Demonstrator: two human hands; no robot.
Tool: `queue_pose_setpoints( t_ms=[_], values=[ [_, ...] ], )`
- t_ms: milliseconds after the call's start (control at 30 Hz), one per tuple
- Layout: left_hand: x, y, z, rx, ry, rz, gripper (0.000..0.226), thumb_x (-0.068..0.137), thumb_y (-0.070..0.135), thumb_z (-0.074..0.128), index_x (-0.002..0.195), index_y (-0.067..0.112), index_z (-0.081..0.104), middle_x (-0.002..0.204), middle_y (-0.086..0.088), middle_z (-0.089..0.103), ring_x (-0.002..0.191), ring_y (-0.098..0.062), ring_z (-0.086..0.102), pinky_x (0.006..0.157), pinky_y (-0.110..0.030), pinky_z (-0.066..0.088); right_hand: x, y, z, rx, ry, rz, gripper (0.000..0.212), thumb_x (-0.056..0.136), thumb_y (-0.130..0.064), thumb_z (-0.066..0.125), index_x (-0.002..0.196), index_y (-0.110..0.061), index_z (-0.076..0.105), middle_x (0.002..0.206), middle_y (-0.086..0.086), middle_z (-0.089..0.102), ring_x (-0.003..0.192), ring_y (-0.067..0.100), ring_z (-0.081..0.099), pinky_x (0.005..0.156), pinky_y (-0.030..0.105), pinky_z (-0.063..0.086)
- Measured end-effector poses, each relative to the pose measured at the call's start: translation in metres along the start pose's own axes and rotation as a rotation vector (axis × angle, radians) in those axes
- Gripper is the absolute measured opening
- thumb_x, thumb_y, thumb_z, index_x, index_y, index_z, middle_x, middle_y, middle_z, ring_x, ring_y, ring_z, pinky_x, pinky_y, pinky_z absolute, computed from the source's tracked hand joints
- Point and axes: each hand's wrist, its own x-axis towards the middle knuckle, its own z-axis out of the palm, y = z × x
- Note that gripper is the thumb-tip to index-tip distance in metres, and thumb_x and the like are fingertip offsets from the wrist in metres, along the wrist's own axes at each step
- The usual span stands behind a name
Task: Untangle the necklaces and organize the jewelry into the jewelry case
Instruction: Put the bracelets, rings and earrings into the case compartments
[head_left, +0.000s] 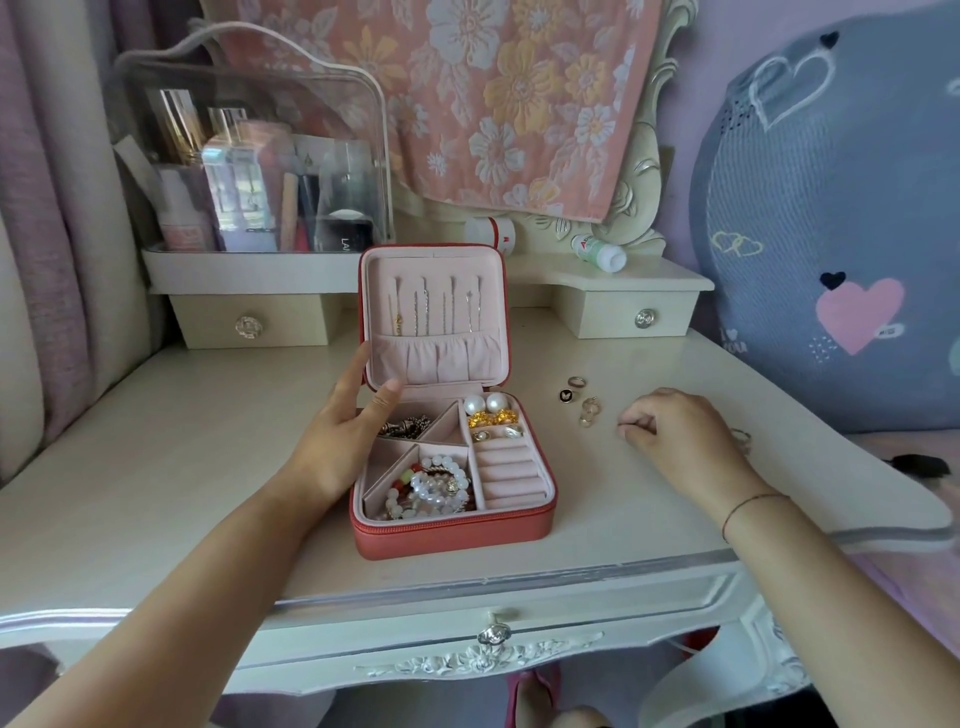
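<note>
A coral-red jewelry case (452, 535) stands open in the middle of the dressing table, its pink lid (431, 317) upright. Several thin necklaces (434, 312) hang on the lid's hooks. The tray holds bead bracelets (434, 486), pearl and gold earrings (488, 410) and a dark chain heap (405, 426). My left hand (343, 431) rests against the case's left side, index finger along the lid's edge, thumb over the tray's rim. My right hand (670, 426) lies on the table right of the case, fingers curled down; whether it pinches something I cannot tell. Several loose rings (582, 397) lie between it and the case.
A clear cosmetics organizer (249, 166) sits on the back left shelf. Two small bottles (597, 252) lie on the back shelf under a floral cloth (498, 93). A grey cushion with hearts (841, 218) stands at the right. One ring (743, 436) lies just right of my right hand.
</note>
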Motion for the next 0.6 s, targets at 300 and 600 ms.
queue_pose_setpoints(
  t_ms=[300, 600],
  values=[
    [-0.001, 0.002, 0.003, -0.020, 0.012, 0.014, 0.058, 0.094, 0.046, 0.050, 0.147, 0.045, 0.026, 0.141, 0.016, 0.039, 0.129, -0.003, 0.038, 0.104, -0.021, 0.027, -0.008, -0.018, -0.001, -0.080, 0.164, 0.033, 0.010, 0.079, -0.010, 0.066, 0.070, -0.010, 0.070, 0.088, 0.006, 0.062, 0.081, 0.027, 0.058, 0.072, 0.032, 0.046],
    [0.003, -0.006, -0.001, 0.006, -0.009, 0.019, 0.064, 0.092, 0.055, 0.053, 0.148, 0.045, 0.025, 0.149, 0.010, 0.040, 0.136, -0.011, 0.040, 0.115, -0.032, 0.028, -0.027, -0.103, -0.005, 0.748, -0.197, 0.021, 0.014, 0.084, -0.012, 0.070, 0.073, -0.020, 0.072, 0.064, -0.005, 0.067, 0.056, 0.004, 0.056, 0.062, 0.021, 0.044]
  ],
)
